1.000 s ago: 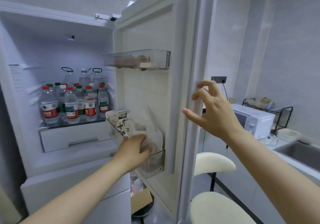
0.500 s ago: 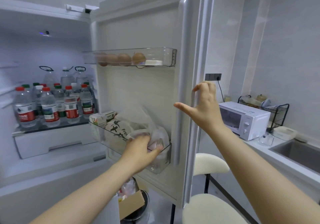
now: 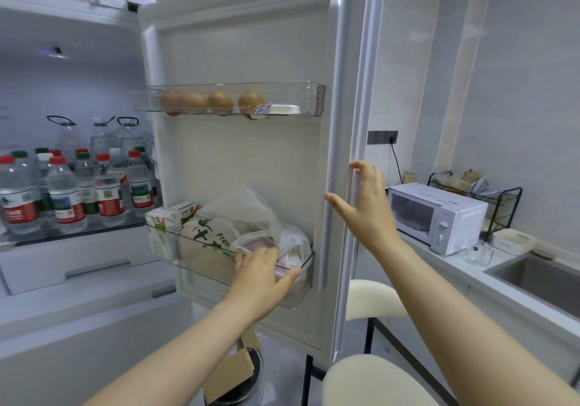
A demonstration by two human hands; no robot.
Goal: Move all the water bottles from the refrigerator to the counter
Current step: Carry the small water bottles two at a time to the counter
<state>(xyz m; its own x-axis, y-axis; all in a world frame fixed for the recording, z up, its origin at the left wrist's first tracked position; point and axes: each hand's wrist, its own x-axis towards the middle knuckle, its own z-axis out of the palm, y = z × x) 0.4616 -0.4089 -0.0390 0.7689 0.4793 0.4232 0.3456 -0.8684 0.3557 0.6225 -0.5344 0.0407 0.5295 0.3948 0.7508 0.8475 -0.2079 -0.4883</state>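
Head camera: the water bottles (image 3: 66, 195) stand upright on a glass shelf (image 3: 78, 233) inside the open refrigerator (image 3: 94, 327), packed close with red and green caps up. A few taller jugs (image 3: 100, 137) with carry handles stand behind them.

Neither hand is on a bottle. The left hand (image 3: 263, 277) sits at the lower door shelf (image 3: 194, 264). Its grip is hooked over the clear front rim, thumb at the rim's outer face, fingers against a plastic bag (image 3: 251, 214) stored there. The right hand (image 3: 365, 208) has its grip round the outer edge of the door (image 3: 251, 45), fingers curled behind it and thumb spread across the inner face.

The bottles lie to the left of both hands and deeper in, with their long axis vertical, so a sideways wrap round the body suits them. The left hand is the nearer one. The bench (image 3: 464, 267), with a microwave (image 3: 439, 217) and a sink (image 3: 539, 280), lies to the far right, beyond the door. Each bottle will likely have to travel round that door's edge. No bottle shows on the bench, so the moving seems not yet begun.
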